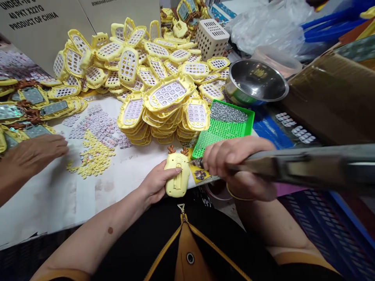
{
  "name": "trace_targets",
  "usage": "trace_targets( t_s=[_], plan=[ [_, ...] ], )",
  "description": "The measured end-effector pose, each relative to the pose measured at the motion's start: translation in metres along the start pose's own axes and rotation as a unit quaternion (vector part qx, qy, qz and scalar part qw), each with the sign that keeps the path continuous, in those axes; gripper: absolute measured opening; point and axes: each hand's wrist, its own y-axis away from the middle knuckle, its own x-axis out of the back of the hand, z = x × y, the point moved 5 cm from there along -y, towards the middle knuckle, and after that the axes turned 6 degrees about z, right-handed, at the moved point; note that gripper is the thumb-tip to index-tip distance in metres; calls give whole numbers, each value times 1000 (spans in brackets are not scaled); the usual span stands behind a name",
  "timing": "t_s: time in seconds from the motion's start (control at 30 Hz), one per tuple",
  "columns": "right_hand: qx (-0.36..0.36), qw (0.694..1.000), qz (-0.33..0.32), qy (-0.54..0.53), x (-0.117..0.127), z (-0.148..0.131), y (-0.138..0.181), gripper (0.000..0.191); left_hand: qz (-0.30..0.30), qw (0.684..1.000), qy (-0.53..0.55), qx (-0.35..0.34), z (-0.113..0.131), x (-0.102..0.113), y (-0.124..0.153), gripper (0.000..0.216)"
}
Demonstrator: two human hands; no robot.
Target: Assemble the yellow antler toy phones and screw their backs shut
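Observation:
My left hand (159,181) grips a yellow toy phone shell (176,173) with small brown antlers, back side up, at the table's near edge. My right hand (234,160) is wrapped round a grey powered screwdriver (295,166), whose tip points left at the shell's upper right side. Just beyond the shell lies a green perforated tray (222,130) with a heap of small silver screws (228,113) at its far end.
A large pile of yellow phone fronts (152,74) covers the middle of the table. Loose yellow buttons (93,154) and keypad pieces lie left. Another person's hand (32,154) rests at the left edge. A steel bowl (254,82) and cardboard boxes stand behind.

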Motion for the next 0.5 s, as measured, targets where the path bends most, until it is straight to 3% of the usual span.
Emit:
trace_targets(
  t_s=[0.1,0.23,0.5],
  plan=[
    [36,998,58,16,17,-2,-8,11,11,1000,-2,6,0,0,1,48],
    [0,991,115,71,40,19,-6,13,19,1000,-4,15,1,1,1,48],
    [-51,986,126,99,52,38,4,17,18,999,2,35,3,1,0,50]
  ],
)
